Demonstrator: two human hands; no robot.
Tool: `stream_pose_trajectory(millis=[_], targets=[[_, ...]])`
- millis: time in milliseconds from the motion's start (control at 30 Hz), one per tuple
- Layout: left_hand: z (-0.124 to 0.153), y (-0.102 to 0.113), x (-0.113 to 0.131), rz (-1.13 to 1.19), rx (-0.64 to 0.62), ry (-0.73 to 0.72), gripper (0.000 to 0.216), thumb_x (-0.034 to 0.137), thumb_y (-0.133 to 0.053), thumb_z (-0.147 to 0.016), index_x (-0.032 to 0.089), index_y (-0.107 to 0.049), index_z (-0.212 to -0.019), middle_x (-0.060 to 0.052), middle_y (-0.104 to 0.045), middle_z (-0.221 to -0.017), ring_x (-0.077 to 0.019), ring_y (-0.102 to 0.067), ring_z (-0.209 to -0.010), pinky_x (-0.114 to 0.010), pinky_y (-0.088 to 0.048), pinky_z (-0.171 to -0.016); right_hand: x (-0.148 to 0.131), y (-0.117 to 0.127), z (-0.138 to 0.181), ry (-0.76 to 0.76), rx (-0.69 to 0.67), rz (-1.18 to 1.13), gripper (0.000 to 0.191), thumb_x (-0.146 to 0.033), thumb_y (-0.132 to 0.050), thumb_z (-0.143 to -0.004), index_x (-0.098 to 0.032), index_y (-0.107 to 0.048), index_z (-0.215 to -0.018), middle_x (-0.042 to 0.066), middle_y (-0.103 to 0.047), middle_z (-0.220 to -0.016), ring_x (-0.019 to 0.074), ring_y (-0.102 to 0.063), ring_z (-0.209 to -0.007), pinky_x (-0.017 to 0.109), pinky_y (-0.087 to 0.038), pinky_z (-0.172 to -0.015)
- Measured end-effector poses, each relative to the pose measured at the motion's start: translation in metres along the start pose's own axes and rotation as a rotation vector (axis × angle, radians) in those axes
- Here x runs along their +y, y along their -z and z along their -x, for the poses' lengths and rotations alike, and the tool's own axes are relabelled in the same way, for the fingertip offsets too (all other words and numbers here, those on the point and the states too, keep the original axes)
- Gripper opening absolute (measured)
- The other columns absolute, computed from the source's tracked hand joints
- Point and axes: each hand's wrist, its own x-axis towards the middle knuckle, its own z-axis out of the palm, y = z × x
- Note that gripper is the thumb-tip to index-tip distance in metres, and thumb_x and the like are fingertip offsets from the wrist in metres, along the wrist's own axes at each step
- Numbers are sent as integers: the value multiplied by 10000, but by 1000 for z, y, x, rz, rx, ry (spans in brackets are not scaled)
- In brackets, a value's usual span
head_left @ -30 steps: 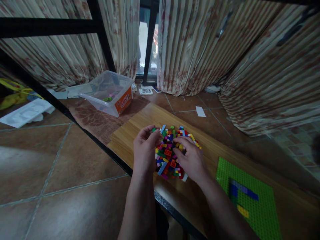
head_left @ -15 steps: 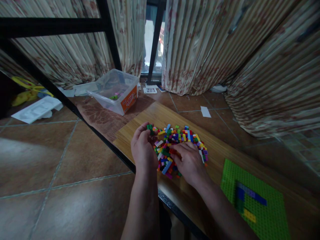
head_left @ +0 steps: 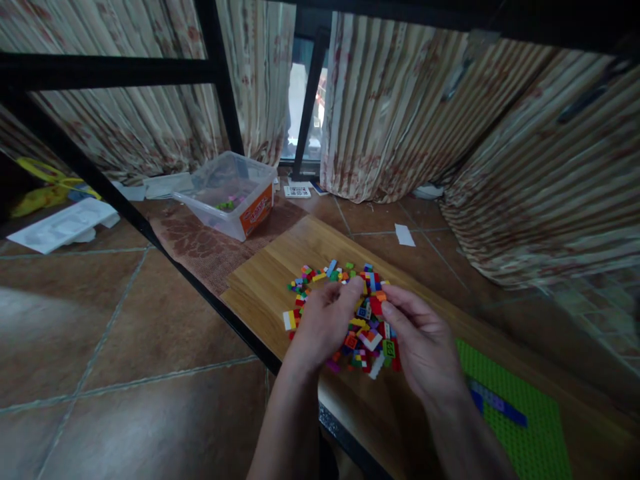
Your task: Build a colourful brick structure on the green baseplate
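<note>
A heap of small colourful toy bricks (head_left: 358,323) lies on the wooden tabletop. My left hand (head_left: 325,323) is curled over the left side of the heap, thumb on top. Its fingertips are hidden, so I cannot make out what they hold. On the heap's right side, my right hand (head_left: 423,337) pinches a red toy brick (head_left: 377,307) between thumb and fingers. An orange brick (head_left: 381,295) shows right beside those fingertips. Partly behind my right forearm, a green studded baseplate (head_left: 540,427) carries a row of blue and purple bricks (head_left: 500,403).
A clear plastic tub (head_left: 220,193) with an orange label and some bricks inside stands beyond the table's far left end, on a brown patterned cloth (head_left: 200,250). A black metal frame (head_left: 150,230) runs along the left. Curtains (head_left: 390,107) hang behind.
My left hand has moved right and down over the heap; the green brick it held no longer shows. My right hand has shifted right. The bricks lie differently, and the view has tilted slightly.
</note>
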Motion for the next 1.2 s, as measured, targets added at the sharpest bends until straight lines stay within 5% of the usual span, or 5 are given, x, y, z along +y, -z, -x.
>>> stream_pose_trajectory(millis=[133, 533, 767, 933, 1200], targets=[[1, -11, -7, -24, -189, -2, 490, 600, -515, -871, 156, -549, -664, 44, -404, -549, -69, -313, -494, -218, -240, -467, 3, -6, 5, 66, 36, -8, 270, -306, -774, -756, -268, -747, -1021, 21, -751, -1016, 170, -671, -934, 377, -491, -937], [5, -10, -3, 278, -290, 178, 399, 518, -630, -793, 175, -473, -660, 73, -374, -480, -31, -222, -388, -191, -162, -385, 2, -18, 10, 24, 72, -239, 239, -259, -785, -721, -281, -771, -959, 16, -764, -1007, 171, -683, -944, 385, -516, -929], [9, -8, 1, 351, -369, 177, 306, 447, -622, -773, 170, -515, -695, 55, -415, -496, -44, -275, -403, -185, -186, -394, -2, 6, 1, 57, 124, -140, 243, -293, -784, -717, -290, -761, -960, -5, -755, -949, 150, -673, -841, 376, -525, -872], [6, -2, 5, 262, -233, 152, 274, 389, -515, -796, 189, -457, -619, 41, -411, -482, -64, -269, -411, -209, -194, -413, 10, 21, 0, 181, 105, 395, 209, -346, -734, -759, -241, -763, -938, 46, -741, -943, 213, -662, -877, 408, -518, -841], [-5, -4, -14, -722, 179, 16, 326, 349, -575, -795, 201, -503, -513, -9, -503, -522, -149, -441, -518, -281, -266, -559, 26, 18, -4, 289, -46, 795, 195, -302, -597, -839, -240, -743, -953, 62, -716, -978, 234, -663, -920, 392, -499, -834]])
